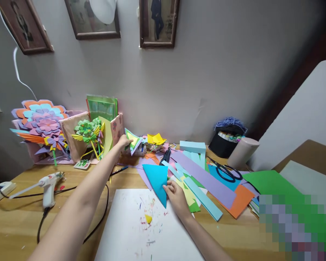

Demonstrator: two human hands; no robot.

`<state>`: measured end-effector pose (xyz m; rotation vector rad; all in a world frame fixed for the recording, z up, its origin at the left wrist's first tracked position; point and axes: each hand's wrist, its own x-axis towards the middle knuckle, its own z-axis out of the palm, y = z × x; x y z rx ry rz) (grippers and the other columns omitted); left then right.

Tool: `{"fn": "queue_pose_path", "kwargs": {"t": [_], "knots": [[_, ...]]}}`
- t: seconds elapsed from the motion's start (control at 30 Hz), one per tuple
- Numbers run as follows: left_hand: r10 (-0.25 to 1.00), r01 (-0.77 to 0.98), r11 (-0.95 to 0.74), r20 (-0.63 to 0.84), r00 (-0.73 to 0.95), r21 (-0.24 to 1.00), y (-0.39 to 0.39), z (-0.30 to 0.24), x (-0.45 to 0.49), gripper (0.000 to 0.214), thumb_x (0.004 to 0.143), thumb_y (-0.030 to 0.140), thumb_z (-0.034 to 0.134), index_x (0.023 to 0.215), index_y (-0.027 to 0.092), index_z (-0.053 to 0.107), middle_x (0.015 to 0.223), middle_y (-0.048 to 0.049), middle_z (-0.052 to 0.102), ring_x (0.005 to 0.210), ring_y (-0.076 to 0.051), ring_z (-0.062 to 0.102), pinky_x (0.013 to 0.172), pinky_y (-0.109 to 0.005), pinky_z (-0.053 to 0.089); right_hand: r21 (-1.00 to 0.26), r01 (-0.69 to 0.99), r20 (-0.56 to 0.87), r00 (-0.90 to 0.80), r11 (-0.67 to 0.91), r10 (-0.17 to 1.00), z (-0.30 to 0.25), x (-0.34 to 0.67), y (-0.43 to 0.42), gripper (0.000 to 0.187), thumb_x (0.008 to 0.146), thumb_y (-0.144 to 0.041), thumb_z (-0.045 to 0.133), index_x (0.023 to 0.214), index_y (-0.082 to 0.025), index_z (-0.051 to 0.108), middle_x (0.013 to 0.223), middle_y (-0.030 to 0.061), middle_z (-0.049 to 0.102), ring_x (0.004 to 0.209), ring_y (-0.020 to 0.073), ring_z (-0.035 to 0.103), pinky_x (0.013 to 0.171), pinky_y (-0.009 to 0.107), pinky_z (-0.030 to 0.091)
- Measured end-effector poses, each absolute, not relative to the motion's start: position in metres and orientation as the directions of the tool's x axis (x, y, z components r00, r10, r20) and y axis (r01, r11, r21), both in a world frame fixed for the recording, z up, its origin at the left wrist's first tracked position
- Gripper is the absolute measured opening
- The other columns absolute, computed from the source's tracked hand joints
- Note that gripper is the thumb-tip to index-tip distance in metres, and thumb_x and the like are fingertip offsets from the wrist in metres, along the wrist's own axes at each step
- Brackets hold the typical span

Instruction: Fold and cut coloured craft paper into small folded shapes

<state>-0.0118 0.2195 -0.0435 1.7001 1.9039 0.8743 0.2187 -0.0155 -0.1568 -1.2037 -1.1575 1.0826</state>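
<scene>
My right hand pinches the lower right edge of a blue folded paper triangle between thumb and fingers. The triangle is raised over the far part of a white board marked with paint and pen strokes. My left hand reaches far forward, its fingers closed at the edge of a layered paper piece in green, yellow and lavender. A small yellow paper scrap lies on the board. Beyond my left hand, yellow folded paper rests on a cluttered holder.
A white glue gun with its cable lies at left. Paper flowers stand in a pink box. Paper strips, black scissors, a marker bag, a white cylinder and green sheets lie at right.
</scene>
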Motion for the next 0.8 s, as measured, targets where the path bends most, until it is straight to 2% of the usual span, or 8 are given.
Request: {"fn": "queue_pose_path", "kwargs": {"t": [0.17,0.33,0.43,0.5,0.57,0.63,0.7,0.8], "knots": [[0.964,0.857,0.112,0.156,-0.217,0.503,0.228,-0.047,-0.005,0.024,0.053,0.008,0.07,0.075,0.008,0.059,0.081,-0.0161,0.063,0.087,-0.032,0.059,0.071,-0.034,0.045,-0.999,0.002,0.037,0.066,0.037,0.997,-0.16,0.219,-0.013,0.028,0.076,-0.045,0.054,0.079,-0.018,0.048,0.06,-0.0019,0.051,0.054,0.0117,0.044,0.052,0.023,0.034],[0.909,0.93,0.075,0.359,-0.212,0.36,0.209,-0.047,0.02,0.031,0.074,0.006,0.047,0.104,-0.001,0.048,0.116,-0.0312,0.044,0.11,-0.036,0.044,0.083,-0.043,0.04,-1.0,0.01,0.022,0.081,0.021,0.996,-0.155,0.22,-0.013,0.029,0.076,-0.046,0.053,0.072,-0.018,0.047,0.054,-0.004,0.046,0.05,0.0105,0.04,0.05,0.022,0.031],[0.896,0.947,-0.005,0.421,-0.139,0.321,0.182,-0.042,0.032,0.03,0.078,0.003,0.034,0.105,0.002,0.047,0.116,-0.0268,0.045,0.112,-0.032,0.043,0.086,-0.042,0.039,-0.998,0.006,0.058,0.117,0.058,0.991,-0.153,0.221,-0.012,0.032,0.073,-0.047,0.056,0.065,-0.018,0.044,0.055,-0.0038,0.043,0.052,0.0107,0.04,0.05,0.022,0.032],[0.874,0.931,-0.177,0.487,-0.001,0.32,0.154,-0.045,0.04,0.029,0.08,0.007,0.034,0.105,0.006,0.049,0.117,-0.0224,0.045,0.113,-0.029,0.042,0.09,-0.039,0.037,-0.995,0.02,0.104,0.171,0.102,0.98,-0.151,0.222,-0.012,0.034,0.071,-0.047,0.058,0.061,-0.018,0.043,0.055,-0.0037,0.042,0.053,0.0112,0.041,0.051,0.022,0.033],[0.861,0.832,-0.335,0.503,0.078,0.443,0.119,-0.056,0.051,0.027,0.084,0.021,0.036,0.103,0.008,0.051,0.112,-0.0195,0.05,0.11,-0.027,0.044,0.093,-0.039,0.034,-0.987,0.07,0.159,0.236,0.147,0.959,-0.148,0.223,-0.012,0.034,0.07,-0.045,0.059,0.058,-0.018,0.043,0.055,-0.0035,0.041,0.054,0.0115,0.042,0.053,0.023,0.035],[0.946,0.644,-0.296,0.311,0.093,0.706,0.084,-0.072,0.062,0.035,0.083,0.039,0.039,0.1,0.011,0.053,0.107,-0.0164,0.055,0.105,-0.027,0.049,0.092,-0.039,0.036,-0.967,0.148,0.239,0.256,0.207,0.937,-0.143,0.224,-0.016,0.031,0.069,-0.042,0.06,0.057,-0.019,0.044,0.06,-0.0012,0.046,0.058,0.0128,0.045,0.055,0.024,0.037],[0.99,0.363,0.05,-0.093,0.102,0.931,0.055,-0.087,0.071,0.045,0.078,0.051,0.041,0.096,0.011,0.055,0.098,-0.0159,0.06,0.095,-0.027,0.056,0.083,-0.038,0.043,-0.93,0.232,0.334,0.203,0.286,0.92,-0.135,0.224,-0.022,0.028,0.069,-0.04,0.061,0.057,-0.019,0.047,0.07,0.0019,0.052,0.065,0.0148,0.049,0.057,0.025,0.039],[0.879,-0.028,0.403,-0.378,0.29,0.915,0.03,-0.099,0.074,0.044,0.074,0.051,0.046,0.09,0.011,0.057,0.088,-0.0138,0.065,0.085,-0.025,0.061,0.076,-0.035,0.047,-0.885,0.291,0.401,0.084,0.363,0.912,-0.123,0.222,-0.037,0.028,0.069,-0.042,0.062,0.057,-0.02,0.049,0.076,0.0036,0.054,0.068,0.0156,0.05,0.056,0.025,0.038]]}}
